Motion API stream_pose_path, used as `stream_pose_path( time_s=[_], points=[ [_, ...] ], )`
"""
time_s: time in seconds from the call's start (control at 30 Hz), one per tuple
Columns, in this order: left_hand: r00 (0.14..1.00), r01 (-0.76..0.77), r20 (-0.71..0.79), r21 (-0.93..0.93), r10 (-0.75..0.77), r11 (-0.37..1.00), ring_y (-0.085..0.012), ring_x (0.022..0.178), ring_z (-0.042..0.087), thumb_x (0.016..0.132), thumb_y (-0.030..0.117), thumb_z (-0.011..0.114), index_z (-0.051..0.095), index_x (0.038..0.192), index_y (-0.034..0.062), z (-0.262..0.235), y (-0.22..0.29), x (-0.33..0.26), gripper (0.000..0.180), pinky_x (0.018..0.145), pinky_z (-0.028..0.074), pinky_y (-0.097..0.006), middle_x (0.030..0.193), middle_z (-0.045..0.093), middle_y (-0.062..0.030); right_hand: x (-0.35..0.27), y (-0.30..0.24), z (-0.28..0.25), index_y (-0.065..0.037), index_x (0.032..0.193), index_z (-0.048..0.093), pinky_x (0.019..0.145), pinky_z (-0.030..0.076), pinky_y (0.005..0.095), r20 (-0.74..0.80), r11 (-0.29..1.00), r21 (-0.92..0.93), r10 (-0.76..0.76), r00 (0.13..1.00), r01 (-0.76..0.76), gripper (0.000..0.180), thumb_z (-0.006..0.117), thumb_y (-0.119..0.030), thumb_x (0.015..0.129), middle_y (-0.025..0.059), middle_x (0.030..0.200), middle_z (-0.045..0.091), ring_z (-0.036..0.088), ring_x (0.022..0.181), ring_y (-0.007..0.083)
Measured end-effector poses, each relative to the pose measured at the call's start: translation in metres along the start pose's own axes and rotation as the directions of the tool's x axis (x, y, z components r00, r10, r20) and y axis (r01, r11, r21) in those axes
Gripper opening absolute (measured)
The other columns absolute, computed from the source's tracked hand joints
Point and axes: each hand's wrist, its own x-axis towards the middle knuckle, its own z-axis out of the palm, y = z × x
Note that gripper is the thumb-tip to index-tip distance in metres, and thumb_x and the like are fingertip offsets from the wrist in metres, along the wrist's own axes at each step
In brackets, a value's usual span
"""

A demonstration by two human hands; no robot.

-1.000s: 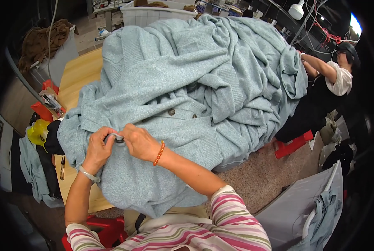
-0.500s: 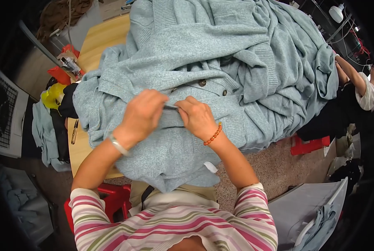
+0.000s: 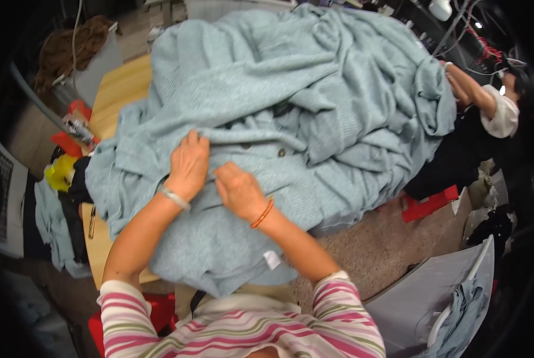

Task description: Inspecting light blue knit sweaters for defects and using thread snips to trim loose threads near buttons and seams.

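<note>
A heap of light blue-green knit garments covers most of the table. The nearest piece, a cardigan [image 3: 213, 256] with dark buttons, hangs over the front edge toward my body. My left hand [image 3: 189, 164] has its fingers bent over a folded edge of this knit, left of the buttons. Just right of it and nearer to me, my right hand [image 3: 241, 192] is closed on the cloth with its fingers curled in; its fingertips are partly hidden. A white label [image 3: 271, 259] shows near the cardigan's lower edge.
Bare wooden table [image 3: 120, 89] shows at the left, with a pen [image 3: 92, 222] on it. A grey bin [image 3: 422, 298] holding knitwear stands at lower right. Beyond the heap's right end, another person's arm [image 3: 473, 89] touches the cloth. A red stool [image 3: 162, 310] is beside me.
The whole view has shifted, so the heap sits lower and further left. My left hand has turned from pointing right to pointing away from me, and moved slightly off my right hand.
</note>
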Motion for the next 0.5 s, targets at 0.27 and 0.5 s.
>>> stream_pose_path(
  time_s=[0.27,0.5],
  points=[
    [0.869,0.485,0.471,-0.759,-0.148,0.434,-0.0074,0.064,0.056,0.081,0.013,0.071,0.068,0.081,0.0000,-0.019,-0.010,-0.013,0.013,0.057,0.046,-0.025,0.072,0.065,-0.0041,-0.004,-0.026,-0.015,-0.005,0.105,0.054,0.066,0.053,0.0428,-0.099,0.999,-0.003,0.032,0.995,-0.032,0.027,0.065,-0.004,0.080,0.0154,0.096,0.061,0.064,0.081,0.0357],
    [0.871,0.484,0.460,-0.751,-0.169,0.449,-0.0049,0.063,0.054,0.086,0.021,0.071,0.069,0.077,0.0044,-0.012,-0.009,-0.024,0.019,0.055,0.045,-0.024,0.068,0.063,0.0026,-0.005,-0.019,-0.008,-0.002,0.116,0.056,0.072,0.052,0.0421,-0.035,0.998,-0.059,-0.025,0.999,0.023,0.034,0.064,-0.005,0.082,0.0188,0.100,0.063,0.063,0.088,0.0364]
  ],
)
